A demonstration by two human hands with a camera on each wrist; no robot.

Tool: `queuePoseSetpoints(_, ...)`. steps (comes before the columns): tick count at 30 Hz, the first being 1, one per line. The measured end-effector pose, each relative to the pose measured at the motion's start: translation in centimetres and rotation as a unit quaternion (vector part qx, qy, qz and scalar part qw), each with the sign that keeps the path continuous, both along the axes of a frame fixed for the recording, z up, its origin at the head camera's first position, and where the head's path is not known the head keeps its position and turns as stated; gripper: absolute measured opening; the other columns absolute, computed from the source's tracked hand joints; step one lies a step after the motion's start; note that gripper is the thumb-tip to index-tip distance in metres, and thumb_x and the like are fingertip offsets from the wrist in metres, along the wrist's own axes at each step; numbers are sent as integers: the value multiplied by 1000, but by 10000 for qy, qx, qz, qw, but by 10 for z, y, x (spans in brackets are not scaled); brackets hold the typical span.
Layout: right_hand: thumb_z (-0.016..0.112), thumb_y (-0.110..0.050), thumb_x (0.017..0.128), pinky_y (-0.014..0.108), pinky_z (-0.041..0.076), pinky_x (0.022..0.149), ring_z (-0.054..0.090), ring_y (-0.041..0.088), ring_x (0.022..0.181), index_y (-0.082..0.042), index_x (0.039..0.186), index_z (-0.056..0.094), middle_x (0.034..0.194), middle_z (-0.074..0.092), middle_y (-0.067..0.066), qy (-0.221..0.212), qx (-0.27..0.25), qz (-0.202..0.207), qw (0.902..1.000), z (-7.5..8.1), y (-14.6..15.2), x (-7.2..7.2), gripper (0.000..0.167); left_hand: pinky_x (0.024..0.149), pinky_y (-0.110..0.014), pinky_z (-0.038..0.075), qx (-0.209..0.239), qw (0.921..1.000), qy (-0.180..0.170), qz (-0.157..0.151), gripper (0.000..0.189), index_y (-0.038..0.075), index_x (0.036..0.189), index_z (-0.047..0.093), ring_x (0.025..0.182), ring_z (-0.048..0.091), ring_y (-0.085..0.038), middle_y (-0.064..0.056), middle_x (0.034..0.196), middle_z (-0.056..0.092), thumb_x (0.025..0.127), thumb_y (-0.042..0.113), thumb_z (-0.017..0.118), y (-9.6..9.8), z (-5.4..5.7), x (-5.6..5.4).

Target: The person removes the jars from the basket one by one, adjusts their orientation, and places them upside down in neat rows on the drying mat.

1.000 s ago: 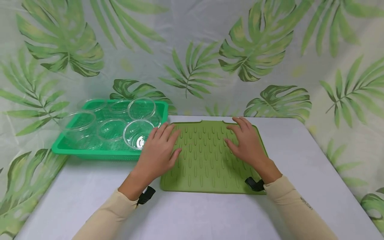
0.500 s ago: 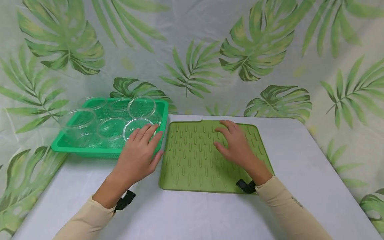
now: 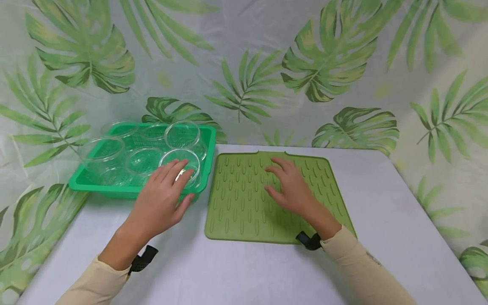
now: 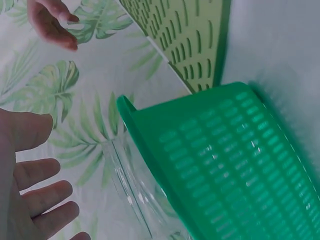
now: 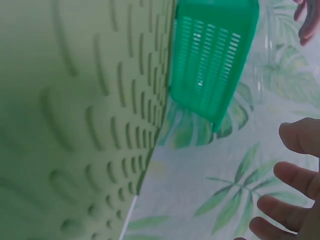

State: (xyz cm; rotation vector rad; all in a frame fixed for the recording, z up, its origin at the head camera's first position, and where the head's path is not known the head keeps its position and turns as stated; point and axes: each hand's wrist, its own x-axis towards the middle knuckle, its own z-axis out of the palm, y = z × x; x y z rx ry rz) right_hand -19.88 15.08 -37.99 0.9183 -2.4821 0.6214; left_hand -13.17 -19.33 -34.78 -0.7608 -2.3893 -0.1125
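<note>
My left hand [image 3: 158, 201] hovers over the front right part of a green slotted basket [image 3: 80, 186], its fingers loosely spread and nothing in them. Closest to its fingertips is a clear cup [image 3: 192, 157], partly hidden behind them. Several more clear cups stand in the basket, among them a wide one [image 3: 101, 159] at the left and a tall one [image 3: 183, 132] at the back. In the left wrist view the fingers [image 4: 47, 197] stay apart from the cup wall [image 4: 135, 195]. Over an olive-green ridged mat [image 3: 236, 216] hangs my right hand [image 3: 291, 186], fingers loosely bent, holding nothing.
The mat lies flat on a white-covered table [image 3: 244, 271], just right of the basket. A leaf-print cloth [image 3: 263, 76] hangs behind the table and down both sides. Each wrist wears a small black mount [image 3: 144, 258].
My left hand has moved left and toward me, from beside the mat to in front of the basket's right cup. The right hand has shifted left over the mat. Cups and basket stay put.
</note>
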Motion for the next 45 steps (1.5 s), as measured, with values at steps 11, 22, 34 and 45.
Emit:
queuePoseSetpoints(11, 75, -16, 86, 61, 43, 102, 46, 43, 131, -1, 128, 58, 142, 50, 24, -636, 582, -442, 9953, -21, 83, 36, 48, 96, -55, 51, 297, 9983, -83, -494, 48, -4, 123, 61, 120, 58, -41, -22, 133, 59, 84, 21, 71, -28, 13, -1)
queuePoseSetpoints(22, 79, -11, 80, 62, 43, 95, 49, 49, 122, 2, 125, 59, 134, 53, 29, -901, 733, -768, 9903, -29, 148, 54, 50, 90, -57, 51, 561, 9976, -31, -409, 57, -5, 123, 61, 115, 60, -41, -22, 131, 61, 101, 43, 40, -45, 24, 0)
queuePoseSetpoints(34, 77, -28, 86, 66, 44, 95, 47, 55, 125, 6, 133, 54, 141, 46, 34, -2236, 1184, -1009, 9622, -45, 182, 64, 63, 93, -55, 50, 666, 9969, -163, -390, 49, -5, 130, 59, 118, 59, -39, -21, 130, 62, 93, 29, 58, -44, 15, -3)
queuePoseSetpoints(45, 80, -29, 82, 65, 44, 95, 44, 53, 127, 7, 136, 52, 146, 40, 30, -2319, 1148, -1015, 9606, -60, 187, 68, 71, 93, -56, 50, 710, 9968, -276, -253, 56, -3, 130, 59, 119, 58, -38, -20, 131, 62, 79, 16, 72, -46, 10, -7)
